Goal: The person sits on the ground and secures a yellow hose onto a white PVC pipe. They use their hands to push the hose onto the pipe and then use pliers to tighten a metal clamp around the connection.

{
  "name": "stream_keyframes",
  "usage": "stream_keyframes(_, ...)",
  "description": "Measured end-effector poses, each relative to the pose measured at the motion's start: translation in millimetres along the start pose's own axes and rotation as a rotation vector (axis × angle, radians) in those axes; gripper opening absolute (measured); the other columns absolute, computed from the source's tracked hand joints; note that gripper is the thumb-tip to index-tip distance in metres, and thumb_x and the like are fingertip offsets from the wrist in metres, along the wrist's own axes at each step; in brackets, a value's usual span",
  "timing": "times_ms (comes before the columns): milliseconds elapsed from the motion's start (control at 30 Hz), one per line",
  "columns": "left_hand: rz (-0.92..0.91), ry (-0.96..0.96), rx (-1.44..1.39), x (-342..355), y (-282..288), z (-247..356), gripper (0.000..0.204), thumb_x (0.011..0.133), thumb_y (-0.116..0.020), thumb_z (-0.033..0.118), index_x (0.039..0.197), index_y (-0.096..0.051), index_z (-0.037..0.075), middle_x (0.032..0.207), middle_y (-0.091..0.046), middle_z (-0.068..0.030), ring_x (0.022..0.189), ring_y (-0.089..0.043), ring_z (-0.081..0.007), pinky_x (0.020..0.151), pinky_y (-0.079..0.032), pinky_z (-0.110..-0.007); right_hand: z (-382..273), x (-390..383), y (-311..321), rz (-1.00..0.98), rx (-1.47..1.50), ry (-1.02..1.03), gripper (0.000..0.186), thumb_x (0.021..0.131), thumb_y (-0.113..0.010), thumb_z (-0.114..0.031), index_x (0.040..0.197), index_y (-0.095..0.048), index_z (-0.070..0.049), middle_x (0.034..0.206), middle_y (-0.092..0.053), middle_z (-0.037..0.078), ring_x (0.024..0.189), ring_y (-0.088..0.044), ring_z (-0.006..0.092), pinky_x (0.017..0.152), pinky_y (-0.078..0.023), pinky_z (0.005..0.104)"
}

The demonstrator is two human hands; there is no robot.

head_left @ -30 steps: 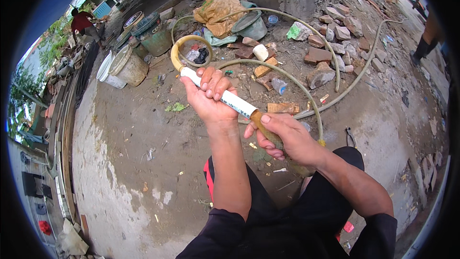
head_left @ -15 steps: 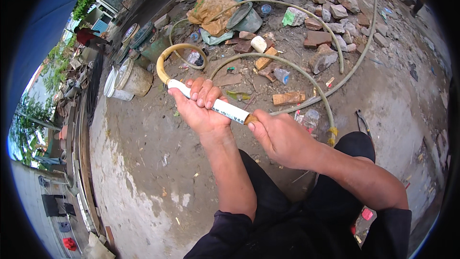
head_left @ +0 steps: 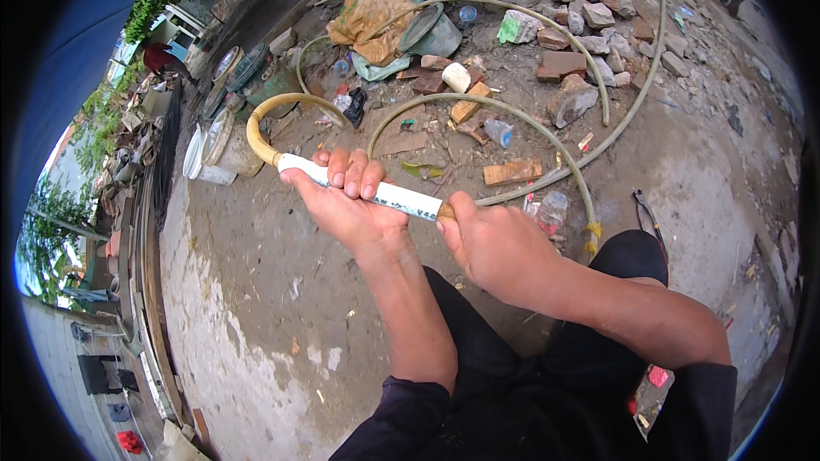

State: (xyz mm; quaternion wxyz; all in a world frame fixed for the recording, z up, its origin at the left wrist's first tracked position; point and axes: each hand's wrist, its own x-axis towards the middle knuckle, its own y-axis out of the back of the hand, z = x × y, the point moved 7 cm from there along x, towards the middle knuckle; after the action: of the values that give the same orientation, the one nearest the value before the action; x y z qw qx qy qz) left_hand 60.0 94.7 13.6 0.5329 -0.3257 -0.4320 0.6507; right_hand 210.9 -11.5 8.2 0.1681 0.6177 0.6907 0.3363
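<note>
My left hand [head_left: 359,209] is wrapped around a short white plastic pipe [head_left: 412,200] with dark printing, palm up beneath it. A yellowish hose [head_left: 258,126] comes out of the pipe's left end and bends over in an arch to the right. At the pipe's other end a brownish stub of hose [head_left: 446,211] shows. My right hand [head_left: 504,248] is closed on that stub, its thumb pressed along it; the rest of the stub is hidden in the fist.
Hose coils [head_left: 547,119] lie across the dirt ahead. Beyond are a tan sack [head_left: 369,15], a bucket [head_left: 437,34], broken bricks and stones [head_left: 574,101]. Pliers [head_left: 649,215] lie by my right knee. White buckets [head_left: 207,162] stand at left; a person in red [head_left: 161,58] is farther back.
The pipe's far end has swung left and slightly down, and the hose arch beyond it has shifted left and opened wider. Both hands keep their grip.
</note>
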Motion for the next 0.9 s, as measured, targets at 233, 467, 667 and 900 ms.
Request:
stream_keyframes(233, -0.244, 0.123, -0.043, 0.3, -5.2, -0.4, 0.052, 0.108, -0.042, 0.057, 0.093, -0.050, 0.008, 0.064, -0.040, 0.0028, 0.046, -0.035, -0.0063, 0.036, -0.034, -0.021, -11.8, -4.7, -3.4, -0.098, -0.089, 0.051, 0.033, 0.105, -0.052, -0.027, 0.096, -0.051, 0.004, 0.062, -0.065, 0.020, 0.059, -0.069, 0.0424, 0.054, -0.055, 0.0514)
stream_keyframes(467, -0.229, 0.106, 0.015, 0.7, -5.9, -12.6, 0.050, 0.106, -0.044, 0.059, 0.094, -0.050, 0.011, 0.063, -0.038, 0.0050, 0.043, -0.033, -0.0027, 0.032, -0.032, -0.018, 1.2, -0.6, -7.1, -0.138, -0.118, 0.046, 0.048, 0.105, -0.053, -0.029, 0.120, -0.054, 0.017, 0.061, -0.065, 0.022, 0.057, -0.068, 0.0426, 0.053, -0.055, 0.0518)
stream_keyframes(667, -0.272, 0.200, -0.087, 1.8, -5.5, -24.3, 0.049, 0.106, -0.046, 0.058, 0.093, -0.050, 0.011, 0.063, -0.038, 0.0048, 0.042, -0.033, -0.0026, 0.032, -0.033, -0.018, 3.1, -3.1, -5.7, -0.154, -0.133, 0.044, 0.044, 0.105, -0.053, -0.029, 0.112, -0.056, 0.014, 0.061, -0.065, 0.022, 0.058, -0.068, 0.0429, 0.054, -0.056, 0.0514)
stream_keyframes(900, -0.324, 0.202, -0.097, -1.7, -5.4, -22.1, 0.053, 0.108, -0.039, 0.057, 0.095, -0.049, 0.007, 0.066, -0.041, 0.0021, 0.051, -0.038, -0.0072, 0.041, -0.038, -0.022, 1.5, -3.8, -1.3, -0.142, -0.133, 0.018, 0.035, 0.105, -0.052, -0.028, 0.095, -0.055, 0.005, 0.063, -0.066, 0.022, 0.062, -0.069, 0.0433, 0.057, -0.056, 0.0519)
